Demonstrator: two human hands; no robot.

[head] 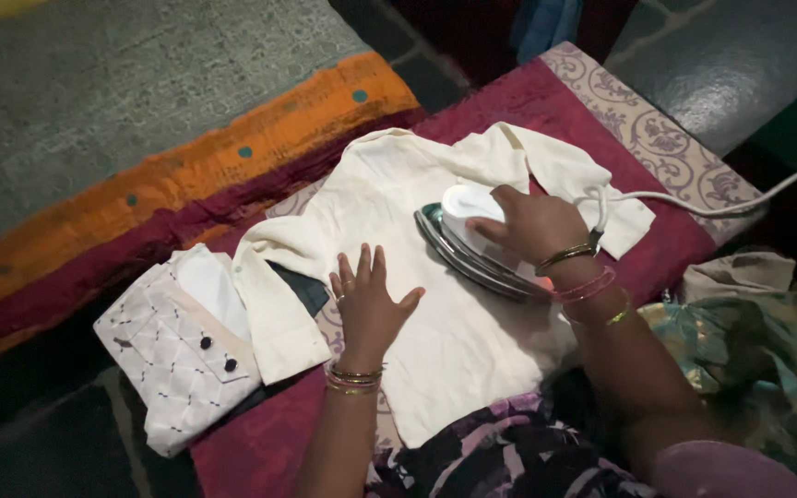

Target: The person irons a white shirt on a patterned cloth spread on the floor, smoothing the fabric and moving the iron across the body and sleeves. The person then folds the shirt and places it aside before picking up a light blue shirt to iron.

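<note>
From the head view, your right hand (532,224) is closed around the handle of the white iron (472,235), whose soleplate sits on the cream shirt (398,203) spread over the maroon cloth (657,244). Your left hand (368,300) lies flat with fingers spread wide on the shirt, at about eight o'clock from the iron. A folded white patterned shirt (177,360) lies at nine o'clock from that hand, and the iron's white cord (721,205) runs off toward three o'clock.
</note>
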